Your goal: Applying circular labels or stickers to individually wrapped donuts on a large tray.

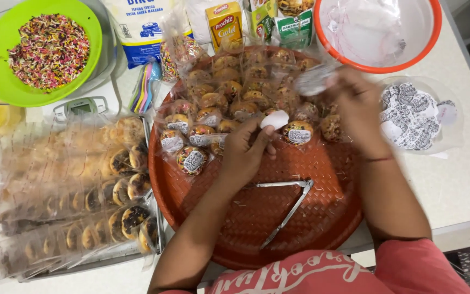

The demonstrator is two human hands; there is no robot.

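Fingers point(262, 130) of left hand point(243, 152) pinched on white sticker point(274, 119) — over red woven tray point(257, 218); right hand point(357, 103) blurred, grip indiscernible — near wrapped donuts point(229, 103).

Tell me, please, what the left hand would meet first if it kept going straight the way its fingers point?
Probably the wrapped round pastry with a label just beyond the white sticker held in the left hand's fingertips, on the round woven tray; depth is uncertain.

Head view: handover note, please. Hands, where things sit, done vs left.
Left hand: pinching a white round sticker over the red woven tray.
Right hand: blurred, at a clear wrapped piece; grip unclear.
Stickered wrapped donuts sit on the tray's far half; metal tongs lie on its near half.
Sticker pile lies to the right.
Left: bagged donuts on the metal tray show no stickers.
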